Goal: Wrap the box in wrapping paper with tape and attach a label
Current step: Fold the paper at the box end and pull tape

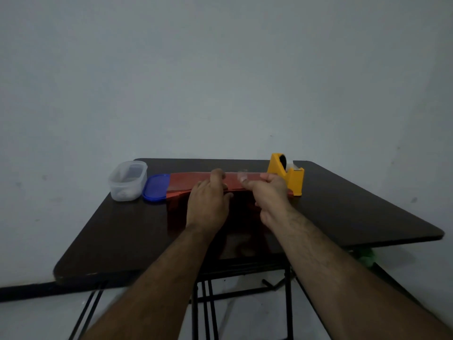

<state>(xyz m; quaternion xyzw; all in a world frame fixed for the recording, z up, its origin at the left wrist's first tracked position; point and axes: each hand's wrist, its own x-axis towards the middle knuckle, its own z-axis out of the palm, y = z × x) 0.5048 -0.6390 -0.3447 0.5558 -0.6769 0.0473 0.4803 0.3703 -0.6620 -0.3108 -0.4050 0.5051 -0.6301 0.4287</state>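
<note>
- The red wrapping paper [196, 181], folded over the box at frame centre, is pressed flat by the left hand [208, 204].
- A clear tape strip [242, 175] is pinched by the right hand [269, 192].
- The paper is judged thin and springy; the overlap seam should be held.

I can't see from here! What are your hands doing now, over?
Left hand pressing red wrapping paper. Right hand pinching tape piece. Nothing blocking.

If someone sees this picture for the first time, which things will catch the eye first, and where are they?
The red wrapping paper at the middle of the dark table, pressed by the left hand, while the right hand holds a piece of clear tape over it. A yellow tape dispenser stands at the right; a blue lid and clear container lie left.
</note>
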